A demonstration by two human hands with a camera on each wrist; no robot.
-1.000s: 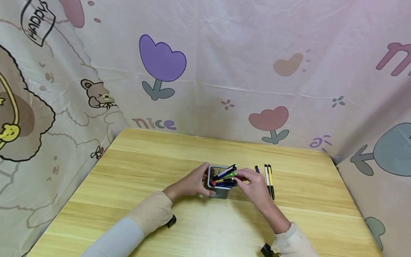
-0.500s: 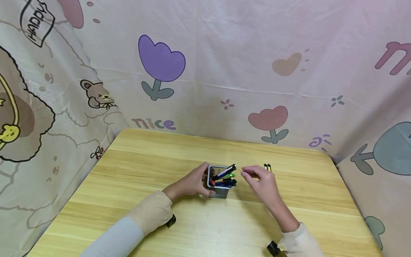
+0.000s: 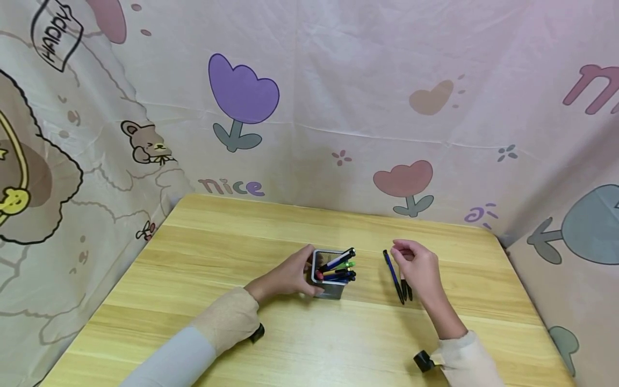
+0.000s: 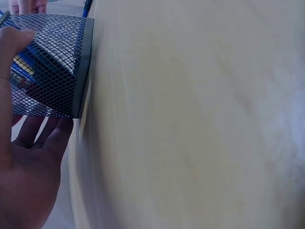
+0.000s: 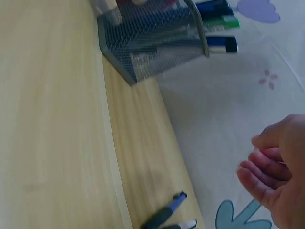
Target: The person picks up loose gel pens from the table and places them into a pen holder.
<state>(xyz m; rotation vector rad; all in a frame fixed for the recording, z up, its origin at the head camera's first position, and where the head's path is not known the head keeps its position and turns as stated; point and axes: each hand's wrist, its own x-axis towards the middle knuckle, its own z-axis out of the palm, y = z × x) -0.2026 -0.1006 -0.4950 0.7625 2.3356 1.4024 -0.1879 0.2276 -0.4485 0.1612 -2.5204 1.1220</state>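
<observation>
My left hand (image 3: 286, 275) grips the side of a mesh pen holder (image 3: 331, 292), its thumb and fingers around it. Several pens (image 3: 338, 262) stick out of the holder's top, leaning right. In the left wrist view the hand (image 4: 31, 176) spans the mesh wall (image 4: 57, 62). My right hand (image 3: 422, 270) hovers over the pens on the right side of the table, fingers loosely bent and holding nothing. A blue pen (image 3: 394, 276) lies just left of it. The dark ends of two other pens (image 3: 408, 292) show below the hand, which hides the rest.
The wooden table (image 3: 309, 344) reaches back to a printed cloth wall (image 3: 309, 177). Another cloth (image 3: 575, 290) hangs along the right. Black wrist cameras sit under both sleeves (image 3: 232, 317).
My right hand has left the pen holder, where its fingers were at a green pen, and moved right over the loose pens. The left hand and holder have stayed put.
</observation>
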